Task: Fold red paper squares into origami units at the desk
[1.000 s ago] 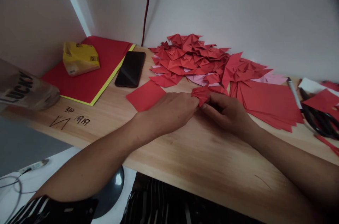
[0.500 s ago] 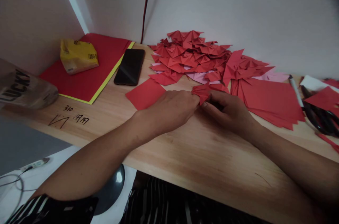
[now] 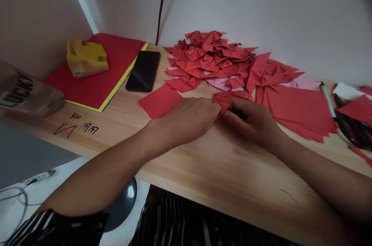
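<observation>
A small piece of folded red paper (image 3: 224, 101) is pinched between my two hands, just above the wooden table. My left hand (image 3: 192, 116) grips its left side with curled fingers, the back of the hand hiding the fingertips. On the right edge, the thumb and fingers of my right hand (image 3: 252, 120) close on the same paper. A flat red paper square (image 3: 161, 101) lies beyond my left hand. Behind both hands rises a heap of folded red paper pieces (image 3: 212, 62), with some pink ones among them. A stack of red paper sheets (image 3: 302, 110) sits right of my right hand.
A black phone (image 3: 143, 71) and a red sheet edged in yellow (image 3: 122, 56), bearing a yellow packet (image 3: 87, 59), lie at the left. A clear bag marked LUCKY (image 3: 29, 91) is nearer the edge. Right are a marker (image 3: 328, 100) and black-handled scissors (image 3: 348, 129).
Both hands keep hold of the folded red paper, and its upper points appear slightly lower and flatter. The view has shifted a little; the rest of the table looks the same.
</observation>
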A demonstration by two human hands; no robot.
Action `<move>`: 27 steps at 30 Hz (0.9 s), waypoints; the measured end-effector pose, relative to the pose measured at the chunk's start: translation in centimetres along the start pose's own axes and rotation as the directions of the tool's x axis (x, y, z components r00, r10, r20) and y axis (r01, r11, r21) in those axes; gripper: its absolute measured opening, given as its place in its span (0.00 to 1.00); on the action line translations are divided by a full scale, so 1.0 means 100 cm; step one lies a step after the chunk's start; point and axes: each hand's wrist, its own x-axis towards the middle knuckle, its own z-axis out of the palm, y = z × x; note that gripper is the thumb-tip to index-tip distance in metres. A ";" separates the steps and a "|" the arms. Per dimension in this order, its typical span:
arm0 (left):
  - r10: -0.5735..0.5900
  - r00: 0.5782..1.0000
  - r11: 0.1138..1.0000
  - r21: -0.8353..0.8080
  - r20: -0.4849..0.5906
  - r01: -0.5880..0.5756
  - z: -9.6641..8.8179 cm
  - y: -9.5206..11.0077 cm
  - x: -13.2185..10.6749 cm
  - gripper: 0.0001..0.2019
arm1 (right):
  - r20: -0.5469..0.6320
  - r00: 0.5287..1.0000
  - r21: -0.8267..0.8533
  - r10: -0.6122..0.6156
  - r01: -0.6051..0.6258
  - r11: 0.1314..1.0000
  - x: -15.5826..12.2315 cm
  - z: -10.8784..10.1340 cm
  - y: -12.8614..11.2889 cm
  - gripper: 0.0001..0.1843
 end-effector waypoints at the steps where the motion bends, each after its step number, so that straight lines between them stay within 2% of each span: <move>1: -0.001 1.000 1.000 -0.002 0.002 0.001 0.000 0.000 0.000 0.13 | 0.002 1.000 -0.003 -0.001 0.001 1.000 0.000 0.000 0.000 0.09; 12: -0.007 1.000 1.000 -0.006 0.004 0.008 0.000 -0.001 0.000 0.14 | -0.020 1.000 -0.023 -0.025 0.024 0.999 0.000 0.000 -0.001 0.09; 19: 0.005 1.000 1.000 0.010 -0.009 -0.005 0.002 -0.002 0.000 0.14 | -0.014 1.000 -0.016 0.004 -0.004 1.000 0.000 -0.001 -0.004 0.13; 27: 0.006 1.000 1.000 0.021 0.003 -0.006 -0.001 -0.002 -0.001 0.13 | -0.019 1.000 -0.013 -0.005 0.005 1.000 0.001 -0.001 -0.003 0.10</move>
